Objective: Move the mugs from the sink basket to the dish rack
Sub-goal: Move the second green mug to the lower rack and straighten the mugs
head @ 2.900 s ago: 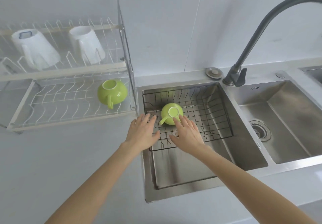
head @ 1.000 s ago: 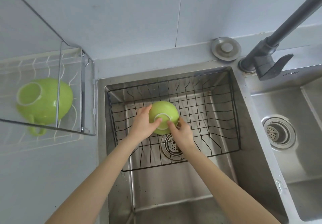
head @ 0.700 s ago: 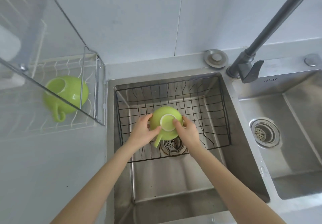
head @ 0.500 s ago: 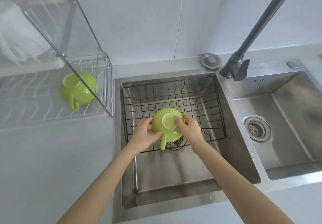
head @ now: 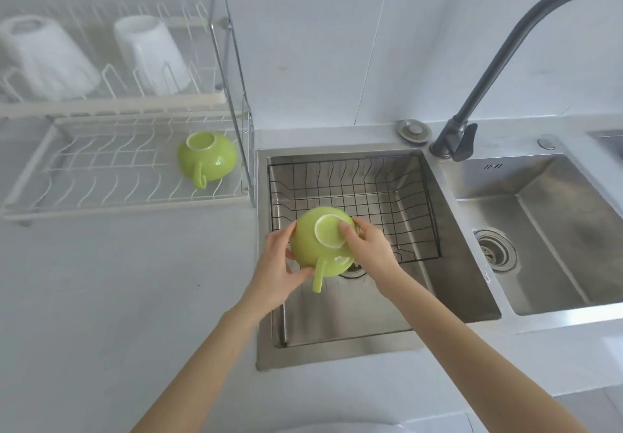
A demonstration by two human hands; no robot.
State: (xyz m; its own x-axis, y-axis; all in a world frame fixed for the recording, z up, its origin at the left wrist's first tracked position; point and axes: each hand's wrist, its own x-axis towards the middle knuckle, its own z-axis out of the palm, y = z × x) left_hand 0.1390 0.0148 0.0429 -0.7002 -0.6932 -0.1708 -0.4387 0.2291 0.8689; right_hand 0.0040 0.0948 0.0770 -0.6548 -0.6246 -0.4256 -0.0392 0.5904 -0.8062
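Both hands hold one round light-green ceramic mug (head: 320,244), which is upside down, with its pale base ring facing up and its handle pointing toward the person. The left hand (head: 276,271) grips the left side of the mug, with the thumb curled under its lower edge. The right hand (head: 367,247) grips the right side, and one fingertip lies on the base ring. The mug is in the air above the front-left corner of the black wire sink basket (head: 404,196), and it does not touch the wires. This basket sits inside the left stainless steel sink basin (head: 337,318).

A second light-green ceramic mug (head: 207,156) lies upside down on the lower shelf of the white wire dish rack (head: 101,176), near its right end, with the handle pointing to the front. The rack stands on the pale countertop (head: 118,298) just beside the left basin. On the upper shelf two white plastic cups (head: 148,51) stand upside down, side by side.

The dark grey curved faucet (head: 505,45) rises behind the sinks, between the left basin and the right stainless steel basin (head: 556,230). A round metal cap (head: 414,130) sits on the counter just to the left of the faucet base.
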